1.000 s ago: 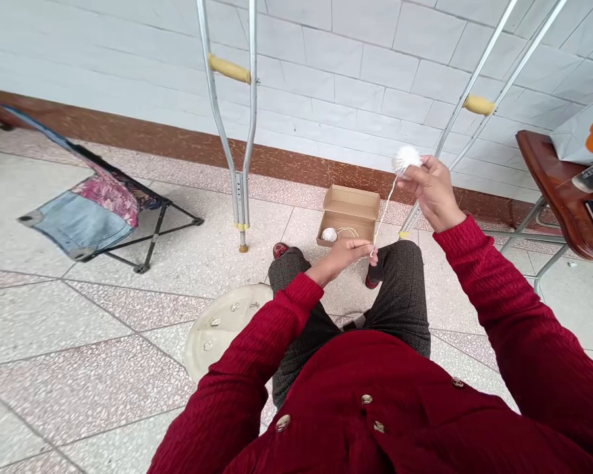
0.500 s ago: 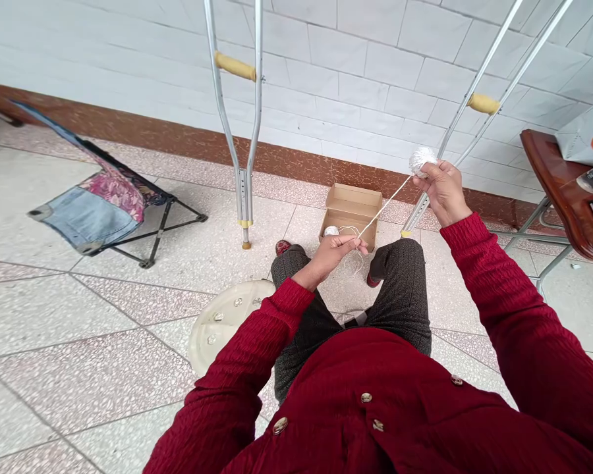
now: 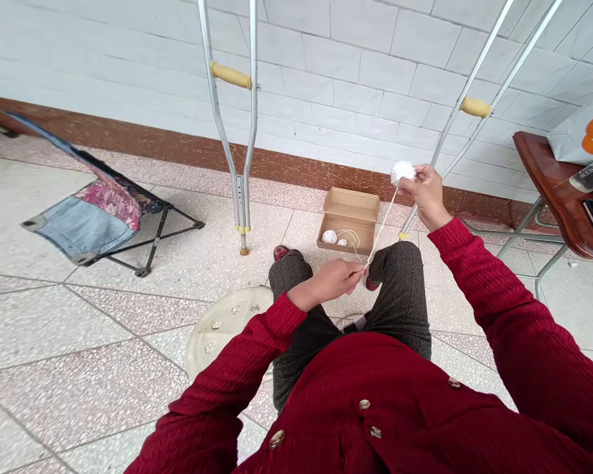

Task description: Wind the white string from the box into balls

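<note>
Up at the right, my right hand (image 3: 426, 195) is closed on a white ball of yarn (image 3: 402, 172), gripping its right side. A strand of yarn (image 3: 384, 222) slants down from the ball to my left hand (image 3: 335, 281), whose fingers pinch it above my lap. Below and beyond my hands, an open cardboard box (image 3: 346, 222) sits on the floor. Inside it lie a white yarn ball (image 3: 329, 236) and a smaller white ball (image 3: 342, 242), with loose loops of yarn curling out over the box's near edge towards my left hand.
Two metal crutches, a left one (image 3: 241, 191) and a right one (image 3: 454, 125), lean on the tiled wall. At left stands a folding chair (image 3: 91, 217). A round plastic stool (image 3: 205, 329) is beside my left leg. A wooden table (image 3: 548, 191) at right holds a bag and bottle.
My right hand has moved left and slightly down with the yarn ball. My left hand has dropped lower, exposing the balls in the box, and the strand now runs more steeply.
</note>
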Action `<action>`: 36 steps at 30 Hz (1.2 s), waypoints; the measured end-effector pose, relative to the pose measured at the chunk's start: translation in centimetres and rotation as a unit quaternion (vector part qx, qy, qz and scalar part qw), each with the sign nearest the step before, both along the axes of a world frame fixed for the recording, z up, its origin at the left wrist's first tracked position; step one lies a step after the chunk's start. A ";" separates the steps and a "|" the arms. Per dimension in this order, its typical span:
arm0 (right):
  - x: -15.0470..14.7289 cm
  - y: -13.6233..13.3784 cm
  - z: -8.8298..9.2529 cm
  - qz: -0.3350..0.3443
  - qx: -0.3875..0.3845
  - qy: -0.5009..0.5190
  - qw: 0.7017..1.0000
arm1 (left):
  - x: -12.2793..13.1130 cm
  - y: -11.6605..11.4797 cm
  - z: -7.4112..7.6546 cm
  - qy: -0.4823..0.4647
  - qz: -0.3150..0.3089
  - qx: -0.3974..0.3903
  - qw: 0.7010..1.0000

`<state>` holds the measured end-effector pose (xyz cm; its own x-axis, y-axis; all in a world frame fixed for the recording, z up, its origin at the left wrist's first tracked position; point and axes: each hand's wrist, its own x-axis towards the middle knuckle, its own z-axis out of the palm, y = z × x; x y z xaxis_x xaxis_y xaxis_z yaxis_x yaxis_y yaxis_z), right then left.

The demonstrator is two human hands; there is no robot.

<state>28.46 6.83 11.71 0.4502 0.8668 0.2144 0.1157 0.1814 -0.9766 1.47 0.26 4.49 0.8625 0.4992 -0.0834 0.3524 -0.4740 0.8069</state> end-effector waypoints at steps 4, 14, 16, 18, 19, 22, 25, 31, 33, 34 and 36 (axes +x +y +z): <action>-0.2 0.0 -3.0 0.013 -0.020 -0.179 0.984 | -0.5 -1.5 3.4 -0.028 -0.045 -0.031 0.998; -4.0 -6.6 -8.1 0.262 -0.160 -0.103 0.946 | -1.8 6.9 7.9 -0.183 0.173 -0.021 0.968; -4.6 -7.9 -7.8 0.309 -0.187 -0.005 0.932 | -1.9 9.0 6.5 -0.186 0.219 -0.022 0.958; -5.2 -8.9 -7.0 0.335 -0.197 0.058 0.920 | -1.7 10.4 4.8 -0.180 0.241 -0.037 0.953; -5.5 -9.2 -6.4 0.343 -0.195 0.078 0.915 | -1.5 10.8 3.9 -0.175 0.245 -0.050 0.952; -6.6 -9.8 -4.6 0.374 -0.189 0.113 0.901 | -0.6 10.8 1.9 -0.173 0.227 -0.087 0.955; -7.3 -9.8 -2.7 0.403 -0.177 0.141 0.887 | 0.3 10.0 0.6 -0.176 0.203 -0.101 0.958; -7.0 -7.9 0.3 0.333 -0.121 0.155 0.922 | 1.4 7.4 -2.0 -0.181 0.156 -0.192 0.952; -6.4 -6.5 0.4 0.280 -0.109 0.134 0.945 | 1.7 6.1 -2.5 -0.186 0.123 -0.231 0.947; -6.1 -5.8 0.2 0.249 -0.105 0.110 0.956 | 1.9 5.5 -2.6 -0.184 0.106 -0.237 0.948; -5.4 -4.3 -0.7 0.185 -0.091 0.027 0.978 | 2.2 4.2 -2.5 -0.174 0.077 -0.238 0.952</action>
